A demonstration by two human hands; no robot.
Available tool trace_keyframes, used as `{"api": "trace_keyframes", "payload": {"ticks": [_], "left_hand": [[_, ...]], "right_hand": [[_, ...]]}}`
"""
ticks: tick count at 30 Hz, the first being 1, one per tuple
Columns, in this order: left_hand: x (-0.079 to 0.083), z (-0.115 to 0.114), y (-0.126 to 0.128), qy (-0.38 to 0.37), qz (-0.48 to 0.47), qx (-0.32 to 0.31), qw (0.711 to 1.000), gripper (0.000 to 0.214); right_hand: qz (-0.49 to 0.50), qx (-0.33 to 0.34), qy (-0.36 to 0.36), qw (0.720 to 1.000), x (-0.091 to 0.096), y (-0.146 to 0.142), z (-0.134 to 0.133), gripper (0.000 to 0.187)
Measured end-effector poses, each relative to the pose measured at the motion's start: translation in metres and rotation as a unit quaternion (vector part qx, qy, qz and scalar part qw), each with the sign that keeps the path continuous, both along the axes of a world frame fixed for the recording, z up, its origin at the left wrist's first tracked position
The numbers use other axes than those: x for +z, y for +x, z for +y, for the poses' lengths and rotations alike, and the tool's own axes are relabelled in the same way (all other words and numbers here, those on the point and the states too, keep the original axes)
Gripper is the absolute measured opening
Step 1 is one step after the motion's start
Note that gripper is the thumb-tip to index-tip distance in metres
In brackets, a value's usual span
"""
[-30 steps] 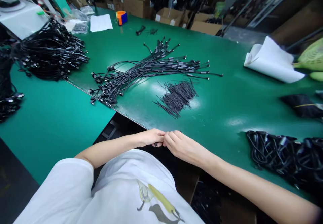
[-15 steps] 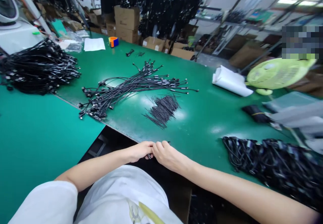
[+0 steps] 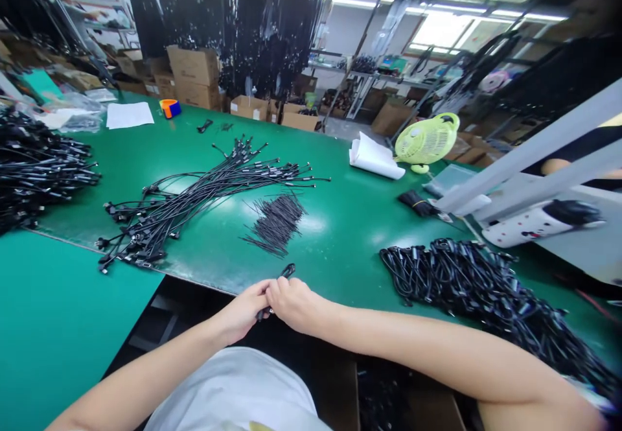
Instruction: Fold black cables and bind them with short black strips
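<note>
My left hand (image 3: 244,311) and my right hand (image 3: 295,302) meet at the table's front edge, fingers closed together around a folded black cable (image 3: 288,270). One looped end sticks out above the fingers, and a short end shows below them. The fingers hide the cable's middle. Just beyond my hands lies a pile of short thin black ties (image 3: 278,223). To its left a loose bunch of straight black cables (image 3: 208,191) with plugs on their ends is spread across the green table (image 3: 340,223).
Folded black cables (image 3: 466,282) are heaped on the right, near a white bottle (image 3: 529,225) and grey posts. A larger cable pile (image 3: 43,165) sits at left. Farther back are white paper (image 3: 374,157), a green fan (image 3: 425,139), a tape roll (image 3: 170,107) and cardboard boxes (image 3: 194,74).
The view has swung right, so the table's things appear farther left. My hands stay together on the cable, and its looped end now shows more above the fingers.
</note>
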State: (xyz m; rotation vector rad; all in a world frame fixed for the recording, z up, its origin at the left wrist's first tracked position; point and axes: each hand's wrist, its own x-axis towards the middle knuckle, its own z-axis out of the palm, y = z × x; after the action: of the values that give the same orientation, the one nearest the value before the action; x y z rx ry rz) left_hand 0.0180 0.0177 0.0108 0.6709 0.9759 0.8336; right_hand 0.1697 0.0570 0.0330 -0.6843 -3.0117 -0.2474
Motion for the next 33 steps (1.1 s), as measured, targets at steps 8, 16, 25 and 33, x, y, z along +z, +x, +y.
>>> {"api": "trace_keyframes", "payload": {"ticks": [8,16,25,33], "left_hand": [[-0.003,0.014,-0.003,0.159,-0.054,0.182,0.969,0.032],[-0.010,0.002,-0.026,0.512,0.379,0.013,0.771,0.034],[0.008,0.021,-0.036,0.247,0.142,0.006,0.958,0.025],[0.019,0.005,-0.029,0.304,0.197,-0.211,0.908,0.029]], "right_hand": [[0.225,-0.164,-0.173,0.945,-0.005,-0.007,0.016,0.029],[0.368,-0.184,-0.435,0.801,-0.015,0.007,0.019,0.035],[0.289,-0.082,-0.425,0.854,-0.007,-0.004,-0.015,0.027],[0.348,-0.208,-0.386,0.829,-0.001,0.007,0.015,0.032]]}}
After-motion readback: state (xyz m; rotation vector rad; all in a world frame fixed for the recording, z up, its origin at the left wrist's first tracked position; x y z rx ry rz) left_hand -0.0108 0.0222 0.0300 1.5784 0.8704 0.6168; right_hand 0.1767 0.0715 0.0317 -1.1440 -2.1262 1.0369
